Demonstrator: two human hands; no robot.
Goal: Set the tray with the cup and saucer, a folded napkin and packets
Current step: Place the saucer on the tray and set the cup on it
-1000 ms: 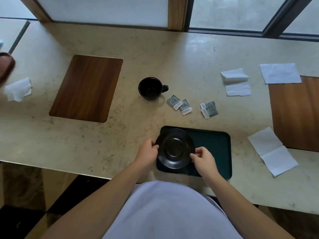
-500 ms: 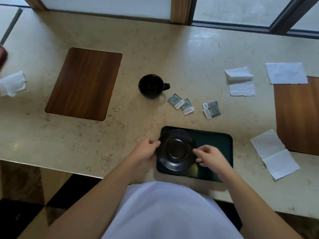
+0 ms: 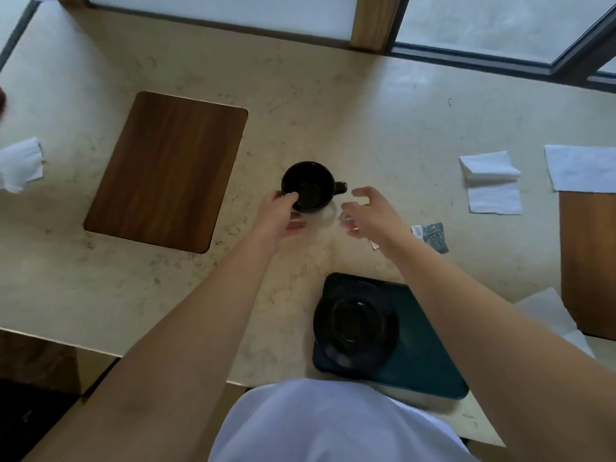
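Observation:
A black cup [image 3: 308, 186] stands upright on the stone counter, handle to the right. My left hand [image 3: 280, 216] holds its left side, thumb on the rim and fingers curled against the near wall. My right hand [image 3: 370, 215] hovers open with spread fingers just right of the handle, apart from it. The black saucer [image 3: 356, 323] lies on the left part of the dark green tray [image 3: 430, 365] at the counter's front edge. One grey packet [image 3: 431, 236] shows beside my right wrist; the other packets are hidden under that hand. A half-folded white napkin [image 3: 490, 181] lies to the right.
A wooden mat [image 3: 166, 171] lies left of the cup and another wooden mat [image 3: 590, 261] at the right edge. More white napkins lie at the far right [image 3: 580, 168], by my right forearm [image 3: 546, 311] and at the far left [image 3: 20, 165]. A window frame runs behind.
Both hands have let go of the saucer, which now rests on the tray, and reached forward to the cup. My left hand has taken hold of the cup.

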